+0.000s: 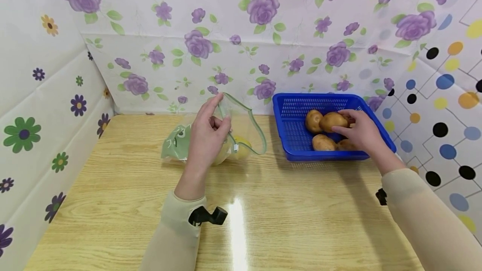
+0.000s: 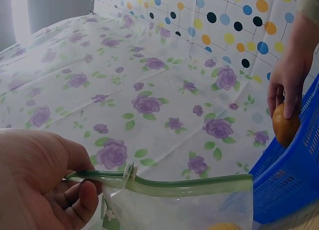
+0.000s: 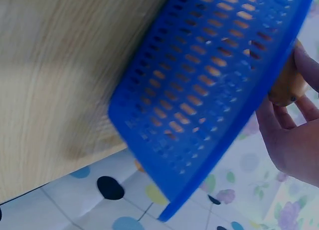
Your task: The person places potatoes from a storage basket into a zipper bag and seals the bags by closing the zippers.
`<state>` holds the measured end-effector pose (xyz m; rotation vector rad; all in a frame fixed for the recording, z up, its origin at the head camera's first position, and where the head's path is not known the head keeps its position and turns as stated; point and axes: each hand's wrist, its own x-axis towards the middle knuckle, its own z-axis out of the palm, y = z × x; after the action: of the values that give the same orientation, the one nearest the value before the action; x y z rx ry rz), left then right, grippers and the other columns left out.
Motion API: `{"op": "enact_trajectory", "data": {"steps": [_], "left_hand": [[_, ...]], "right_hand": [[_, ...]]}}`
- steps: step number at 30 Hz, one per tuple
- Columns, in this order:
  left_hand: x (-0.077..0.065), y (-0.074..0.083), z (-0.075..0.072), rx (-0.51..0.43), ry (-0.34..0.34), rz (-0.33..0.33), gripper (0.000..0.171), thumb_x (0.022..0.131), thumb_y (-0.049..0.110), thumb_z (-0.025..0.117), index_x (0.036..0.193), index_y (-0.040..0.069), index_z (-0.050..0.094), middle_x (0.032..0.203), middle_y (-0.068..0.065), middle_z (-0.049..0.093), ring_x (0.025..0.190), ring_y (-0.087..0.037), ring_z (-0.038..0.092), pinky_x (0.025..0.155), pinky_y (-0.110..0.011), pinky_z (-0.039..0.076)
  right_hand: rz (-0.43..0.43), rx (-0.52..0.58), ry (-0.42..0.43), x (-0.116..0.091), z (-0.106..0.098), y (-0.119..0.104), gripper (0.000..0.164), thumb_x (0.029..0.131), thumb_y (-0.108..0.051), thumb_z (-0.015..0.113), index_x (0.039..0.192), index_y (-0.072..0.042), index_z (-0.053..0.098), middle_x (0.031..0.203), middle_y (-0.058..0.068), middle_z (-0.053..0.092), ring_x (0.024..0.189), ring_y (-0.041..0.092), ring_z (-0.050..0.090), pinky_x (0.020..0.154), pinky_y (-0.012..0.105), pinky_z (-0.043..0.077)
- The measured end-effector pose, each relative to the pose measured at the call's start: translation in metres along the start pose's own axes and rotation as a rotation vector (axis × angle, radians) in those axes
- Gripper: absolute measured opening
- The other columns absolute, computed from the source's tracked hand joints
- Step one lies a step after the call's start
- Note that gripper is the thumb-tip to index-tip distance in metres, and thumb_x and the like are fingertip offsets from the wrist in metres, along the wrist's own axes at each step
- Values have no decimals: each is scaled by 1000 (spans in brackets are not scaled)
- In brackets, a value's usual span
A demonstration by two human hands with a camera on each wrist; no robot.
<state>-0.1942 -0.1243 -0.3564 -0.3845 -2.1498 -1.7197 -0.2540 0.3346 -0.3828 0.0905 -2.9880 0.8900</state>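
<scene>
My left hand (image 1: 207, 133) pinches the green zip edge of a clear zip bag (image 2: 184, 195), and the bag's mouth gapes toward the right. Through its plastic a yellow item (image 1: 242, 145) shows, only partly visible. Over the blue basket (image 1: 295, 154) my right hand (image 1: 359, 131) grips a brown potato (image 1: 333, 122) between thumb and fingers. Several other potatoes lie in the basket, among them one potato (image 1: 313, 121) at the back and another potato (image 1: 323, 142) near the front wall. In the right wrist view the basket wall hides part of the gripped potato (image 3: 288, 85).
A wood-grain table (image 1: 241, 212) lies under the bag and basket. Flowered sheeting (image 1: 233, 45) rises behind them, and a dotted sheet (image 1: 448, 108) stands close to the basket's right side. The basket's raised rim (image 1: 316, 95) surrounds the potatoes.
</scene>
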Motion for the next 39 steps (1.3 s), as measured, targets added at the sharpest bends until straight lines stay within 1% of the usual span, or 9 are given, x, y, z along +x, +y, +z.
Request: {"op": "enact_trajectory", "data": {"steps": [9, 15, 18, 20, 22, 25, 27, 35, 39], "left_hand": [[0, 0, 0, 9, 1, 0, 63, 106, 4, 68, 166, 18, 54, 163, 3, 52, 69, -17, 57, 56, -21, 47], [0, 0, 0, 5, 1, 2, 63, 106, 3, 68, 166, 18, 54, 162, 3, 52, 69, -17, 57, 56, -21, 47], [0, 0, 0, 7, 0, 5, 63, 106, 3, 68, 166, 18, 54, 162, 3, 53, 68, -17, 57, 56, -21, 47], [0, 0, 0, 7, 0, 6, 63, 106, 3, 68, 166, 18, 54, 161, 3, 53, 67, -17, 56, 55, -21, 47], [0, 0, 0, 6, 1, 5, 63, 106, 3, 67, 166, 19, 54, 161, 3, 53, 67, -17, 56, 56, -22, 47], [0, -1, -1, 10, 3, 6, 63, 106, 3, 68, 166, 18, 54, 162, 3, 53, 67, -17, 57, 56, -22, 47], [0, -1, -1, 13, 4, 7, 63, 106, 3, 68, 165, 18, 54, 162, 2, 53, 67, -17, 57, 56, -22, 47], [0, -1, -1, 15, 4, 16, 62, 106, 3, 67, 165, 17, 54, 161, 2, 54, 67, -17, 56, 56, -22, 46], [0, -1, -1, 11, 4, 21, 63, 106, 3, 67, 165, 17, 54, 162, 3, 53, 67, -17, 57, 56, -22, 46]], "right_hand": [[-68, 114, 44, -10, -4, -31, 70, 105, -37, 79, 162, -4, 52, 152, 23, 52, 133, 43, 57, 103, 60, 52], [-59, 144, 36, -18, -5, -56, 74, 103, -48, 78, 162, -10, 53, 156, 19, 51, 136, 40, 55, 103, 59, 52], [-55, 166, 29, -23, -5, -69, 74, 103, -50, 78, 162, -12, 53, 157, 17, 52, 138, 39, 55, 103, 57, 53], [-59, 187, 22, -24, -5, -77, 72, 103, -48, 78, 161, -13, 53, 156, 15, 54, 139, 37, 56, 103, 49, 55], [-69, 218, 12, -26, -4, -84, 71, 103, -46, 79, 161, -14, 53, 155, 15, 55, 139, 36, 58, 100, 36, 58], [-77, 259, -3, -27, -4, -96, 69, 103, -43, 80, 160, -14, 54, 153, 15, 57, 138, 35, 60, 91, 17, 56], [-77, 277, -9, -29, -3, -103, 69, 103, -42, 80, 160, -14, 54, 151, 15, 58, 137, 34, 61, 88, 12, 54], [-84, 297, -17, -38, 1, -130, 69, 101, -45, 81, 159, -18, 55, 150, 9, 60, 133, 29, 63, 88, 16, 55], [-117, 353, -27, -40, 5, -142, 66, 101, -40, 83, 158, -18, 56, 150, 8, 59, 134, 27, 64, 90, 17, 57]]}}
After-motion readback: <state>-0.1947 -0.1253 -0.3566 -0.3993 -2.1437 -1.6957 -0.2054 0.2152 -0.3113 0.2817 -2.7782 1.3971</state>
